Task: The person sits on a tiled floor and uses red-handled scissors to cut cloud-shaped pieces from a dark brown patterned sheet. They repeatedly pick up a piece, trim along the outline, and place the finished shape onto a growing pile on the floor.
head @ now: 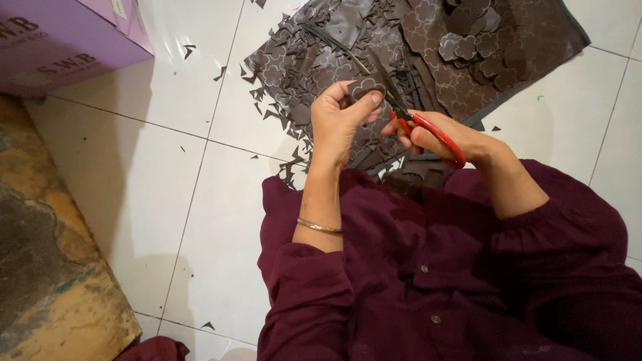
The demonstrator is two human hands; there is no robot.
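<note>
From the head camera, the left hand (342,113) pinches a small dark cut-out piece (365,86) between thumb and fingertips, held up just above the big dark sheet (468,73) that lies on the floor. The right hand (438,137) is closed through the red handles of a pair of scissors (408,113), whose dark blades meet the piece at its right edge. The piece looks thin, light and bendy, like foam or leatherette embossed with a cloud-shaped outline; it likely flexes under the blades, so a pinch close to the cutting line, as here, seems the steady way to hold it. It is not fragile, though small enough to slip. The sheet is stamped all over with the same outlines, with finished shapes (478,47) heaped on its far part and jagged offcuts (287,87) strewn along its left side. It rests on a white tiled floor (167,167). Left of the sheet stands a lilac cardboard box (60,40); nearer, a worn mottled mat or slab (47,254).
</note>
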